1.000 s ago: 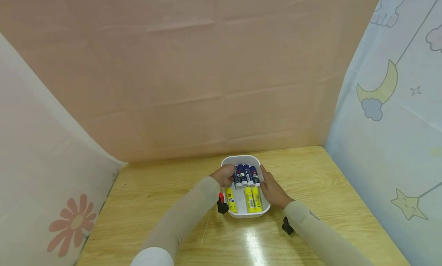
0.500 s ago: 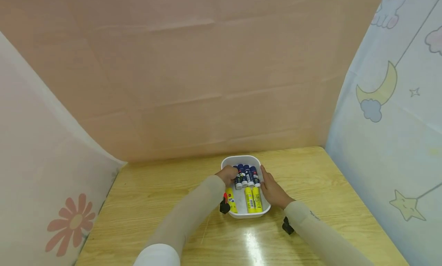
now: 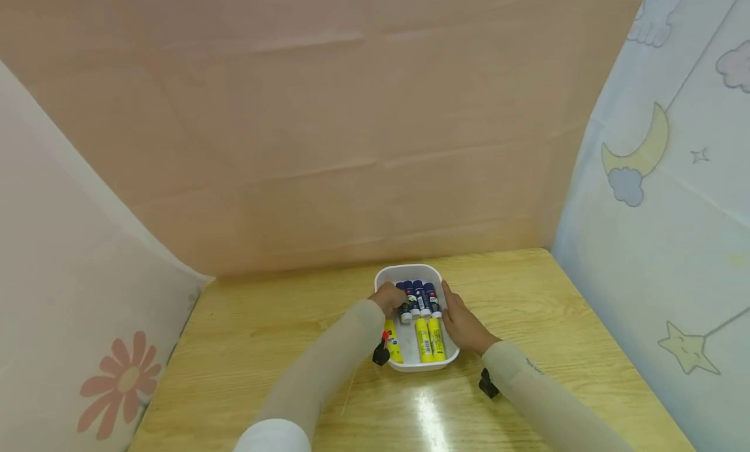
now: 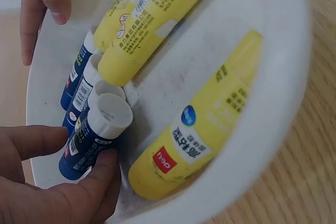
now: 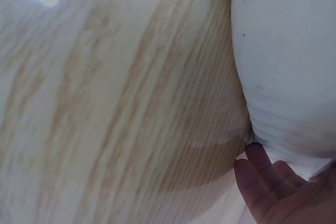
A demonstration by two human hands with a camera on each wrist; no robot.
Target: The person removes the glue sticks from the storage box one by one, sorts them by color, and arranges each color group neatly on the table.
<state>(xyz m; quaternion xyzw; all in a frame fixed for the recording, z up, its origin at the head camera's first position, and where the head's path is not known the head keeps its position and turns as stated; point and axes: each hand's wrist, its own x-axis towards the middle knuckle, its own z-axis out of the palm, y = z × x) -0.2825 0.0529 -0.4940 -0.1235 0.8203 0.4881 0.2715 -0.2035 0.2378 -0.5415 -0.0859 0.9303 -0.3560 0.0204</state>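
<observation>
A white tray holds a row of blue glue sticks with white ends at its far end. Nearer lie yellow glue sticks: a pair at the right and a single one at the left. Reaching over the left rim, my left hand pinches the leftmost blue glue stick between thumb and fingers, its white end raised in the left wrist view. My right hand holds the tray's right side, thumb over the rim and fingertips low against the outer wall.
The tray stands on a wood-grain table near its back edge. A peach cloth hangs behind it, with printed cloths at the left and right. Light glares off the tabletop in front of the tray.
My left hand has shifted slightly right, farther into the tray, and the pinched blue glue stick has moved a little towards me. The right hand and tray stay in place.
</observation>
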